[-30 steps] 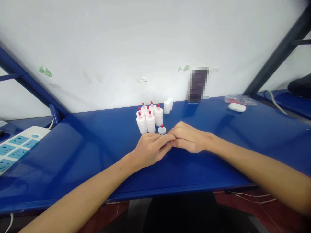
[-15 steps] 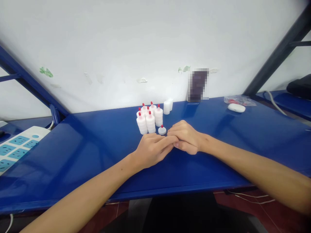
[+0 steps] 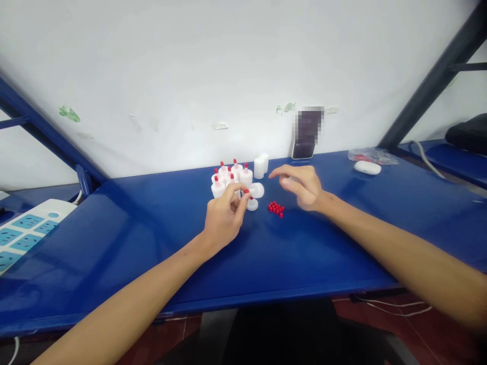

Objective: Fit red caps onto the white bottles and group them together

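My left hand (image 3: 224, 213) pinches a white nozzle lid (image 3: 256, 190) by its small red tip, between thumb and index finger. The lid is tipped on its side in the air. Just below it, a second white nozzle lid (image 3: 252, 205) with a red tip sits on the table. My right hand (image 3: 299, 185) hovers to the right with thumb and index finger apart and nothing visible between them. Close by its fingers lies a small pile of red caps (image 3: 275, 208). Behind my left hand stand several white bottles (image 3: 218, 189) with red-tipped nozzles, partly hidden by it.
Two plain white bottles (image 3: 259, 168) stand near the wall. A phone (image 3: 304, 139) leans against the wall. A white earbud case (image 3: 367, 168) and a clear plastic bag (image 3: 375, 156) with red bits lie back right. A power strip (image 3: 36, 223) lies at the left on the blue table (image 3: 152, 263).
My hands have come apart, uncovering the red caps. My left hand now holds a nozzle lid; my right hand has moved up and right.
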`<control>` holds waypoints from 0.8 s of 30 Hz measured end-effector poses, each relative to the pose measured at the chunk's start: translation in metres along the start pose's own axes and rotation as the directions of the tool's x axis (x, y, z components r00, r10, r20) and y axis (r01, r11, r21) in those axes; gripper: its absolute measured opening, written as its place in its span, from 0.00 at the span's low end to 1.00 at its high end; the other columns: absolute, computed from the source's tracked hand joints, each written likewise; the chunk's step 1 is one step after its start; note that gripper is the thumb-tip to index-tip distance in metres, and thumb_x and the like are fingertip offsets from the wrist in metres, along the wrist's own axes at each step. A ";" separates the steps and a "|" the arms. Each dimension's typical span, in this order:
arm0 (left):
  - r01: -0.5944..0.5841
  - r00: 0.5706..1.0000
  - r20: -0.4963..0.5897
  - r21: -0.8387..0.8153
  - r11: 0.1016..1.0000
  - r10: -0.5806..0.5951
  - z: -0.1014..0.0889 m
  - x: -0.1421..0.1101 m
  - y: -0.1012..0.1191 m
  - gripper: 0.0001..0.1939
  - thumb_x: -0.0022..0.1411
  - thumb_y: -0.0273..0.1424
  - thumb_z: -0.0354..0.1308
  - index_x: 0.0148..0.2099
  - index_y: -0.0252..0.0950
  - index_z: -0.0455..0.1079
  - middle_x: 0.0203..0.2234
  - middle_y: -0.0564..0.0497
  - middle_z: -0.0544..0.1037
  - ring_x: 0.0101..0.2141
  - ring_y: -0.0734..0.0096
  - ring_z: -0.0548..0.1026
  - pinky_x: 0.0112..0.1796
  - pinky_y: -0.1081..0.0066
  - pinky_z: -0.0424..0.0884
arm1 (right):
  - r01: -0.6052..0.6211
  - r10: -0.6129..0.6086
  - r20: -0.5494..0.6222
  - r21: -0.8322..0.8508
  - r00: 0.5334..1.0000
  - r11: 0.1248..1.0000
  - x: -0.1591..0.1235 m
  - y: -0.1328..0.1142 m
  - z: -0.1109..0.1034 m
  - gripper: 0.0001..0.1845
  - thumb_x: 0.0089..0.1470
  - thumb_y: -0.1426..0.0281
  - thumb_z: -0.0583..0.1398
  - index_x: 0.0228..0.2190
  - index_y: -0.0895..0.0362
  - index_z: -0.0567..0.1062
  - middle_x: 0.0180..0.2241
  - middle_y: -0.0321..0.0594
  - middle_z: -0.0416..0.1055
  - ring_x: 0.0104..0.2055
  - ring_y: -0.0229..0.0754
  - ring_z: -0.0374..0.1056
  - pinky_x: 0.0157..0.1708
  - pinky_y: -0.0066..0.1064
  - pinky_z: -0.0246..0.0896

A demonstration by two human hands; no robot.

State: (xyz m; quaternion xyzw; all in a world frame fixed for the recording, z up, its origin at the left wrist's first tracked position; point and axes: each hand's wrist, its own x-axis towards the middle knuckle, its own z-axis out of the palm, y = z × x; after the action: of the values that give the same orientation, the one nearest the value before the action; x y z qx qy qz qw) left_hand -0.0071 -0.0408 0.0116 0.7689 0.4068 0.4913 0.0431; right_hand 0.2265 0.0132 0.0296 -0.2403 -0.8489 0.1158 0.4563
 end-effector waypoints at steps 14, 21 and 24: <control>-0.030 0.991 0.132 0.232 0.972 -0.001 0.006 0.004 -0.012 0.12 0.69 0.31 0.54 0.51 0.37 0.73 0.15 0.60 0.68 0.18 0.79 0.67 0.26 0.78 0.60 | 0.020 -0.003 -0.184 0.086 0.983 0.996 -0.002 0.007 0.014 0.13 0.56 0.64 0.53 0.36 0.57 0.75 0.21 0.33 0.65 0.21 0.38 0.59 0.27 0.33 0.54; -0.090 0.958 0.282 0.132 0.987 0.050 0.006 -0.001 -0.005 0.17 0.70 0.31 0.51 0.59 0.35 0.68 0.17 0.59 0.69 0.18 0.78 0.66 0.25 0.77 0.61 | 0.011 -0.001 -0.164 0.065 0.986 0.998 -0.003 0.011 0.013 0.15 0.55 0.60 0.55 0.38 0.57 0.74 0.22 0.33 0.64 0.22 0.39 0.59 0.28 0.33 0.54; -0.225 0.866 0.469 0.054 0.973 0.175 0.004 -0.003 0.007 0.17 0.71 0.31 0.49 0.59 0.36 0.68 0.26 0.54 0.75 0.23 0.76 0.70 0.28 0.76 0.65 | -0.107 0.107 -0.020 0.010 0.994 0.994 -0.001 0.018 0.014 0.13 0.54 0.66 0.54 0.39 0.56 0.72 0.24 0.33 0.65 0.24 0.39 0.60 0.30 0.33 0.55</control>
State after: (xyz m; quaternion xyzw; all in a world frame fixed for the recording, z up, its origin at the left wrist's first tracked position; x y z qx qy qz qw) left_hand -0.0011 -0.0461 0.0106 0.9026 0.3286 0.2741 0.0462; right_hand 0.2212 0.0282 0.0139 -0.2845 -0.8295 0.1413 0.4593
